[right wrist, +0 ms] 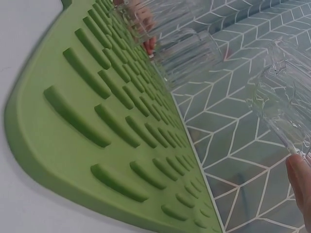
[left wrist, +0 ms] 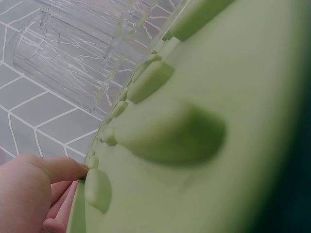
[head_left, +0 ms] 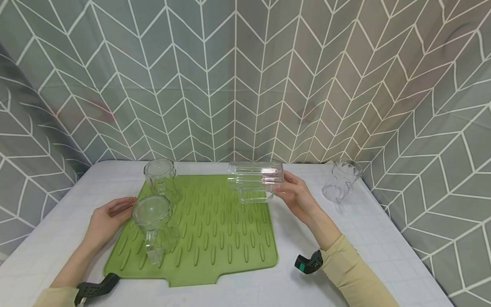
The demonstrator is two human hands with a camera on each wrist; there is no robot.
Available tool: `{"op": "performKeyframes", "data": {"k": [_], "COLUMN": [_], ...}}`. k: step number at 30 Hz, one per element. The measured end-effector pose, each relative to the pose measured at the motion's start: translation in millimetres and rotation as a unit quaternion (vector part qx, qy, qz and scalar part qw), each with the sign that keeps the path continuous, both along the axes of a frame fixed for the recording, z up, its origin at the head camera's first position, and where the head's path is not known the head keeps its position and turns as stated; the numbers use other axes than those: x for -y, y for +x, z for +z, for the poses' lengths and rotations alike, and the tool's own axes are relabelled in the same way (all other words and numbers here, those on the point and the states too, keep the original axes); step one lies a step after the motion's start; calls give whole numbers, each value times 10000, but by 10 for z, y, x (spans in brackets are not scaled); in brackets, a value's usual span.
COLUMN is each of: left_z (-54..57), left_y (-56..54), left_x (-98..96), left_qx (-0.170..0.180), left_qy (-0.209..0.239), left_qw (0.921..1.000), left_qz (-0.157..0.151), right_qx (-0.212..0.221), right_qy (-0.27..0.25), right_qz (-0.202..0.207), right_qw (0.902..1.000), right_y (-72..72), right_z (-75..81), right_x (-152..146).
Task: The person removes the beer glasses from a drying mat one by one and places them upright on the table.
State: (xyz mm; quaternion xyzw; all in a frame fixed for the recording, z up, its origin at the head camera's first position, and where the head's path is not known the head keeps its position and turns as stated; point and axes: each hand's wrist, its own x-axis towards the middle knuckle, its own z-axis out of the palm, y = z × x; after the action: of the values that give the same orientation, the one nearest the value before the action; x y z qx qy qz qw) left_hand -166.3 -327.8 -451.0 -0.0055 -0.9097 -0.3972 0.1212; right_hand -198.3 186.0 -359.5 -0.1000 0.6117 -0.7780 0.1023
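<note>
A clear glass mug lies sideways in the air over the back right part of the green drying mat, its handle pointing down. My right hand grips this mug by its right end; the right wrist view catches only a fingertip against the glass. At the mat's left edge, my left hand pinches the rim, thumb on top and the other fingers curled below. Two more glass mugs stand on the mat's left side, a near mug and a far mug.
Another glass mug stands on the white tablecloth at the back right. A patterned grey curtain hangs behind the table and along both sides. The mat is ridged, with a tab at its front edge.
</note>
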Motion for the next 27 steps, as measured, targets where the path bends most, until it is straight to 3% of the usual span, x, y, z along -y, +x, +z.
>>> {"op": "performKeyframes", "data": {"k": [12, 27], "left_z": [20, 150], "left_y": [-3, -10], "left_x": [-14, -46], "left_qx": [-41, -216], "left_qy": [85, 182], "left_qw": [10000, 9996], "left_qz": [-26, -88], "right_qx": [-34, -69], "right_qy": [-96, -124], "right_qz": [63, 90], "right_qw": [9999, 9999], "right_y": [24, 45], "right_z": [47, 58], "right_x": [13, 26]}}
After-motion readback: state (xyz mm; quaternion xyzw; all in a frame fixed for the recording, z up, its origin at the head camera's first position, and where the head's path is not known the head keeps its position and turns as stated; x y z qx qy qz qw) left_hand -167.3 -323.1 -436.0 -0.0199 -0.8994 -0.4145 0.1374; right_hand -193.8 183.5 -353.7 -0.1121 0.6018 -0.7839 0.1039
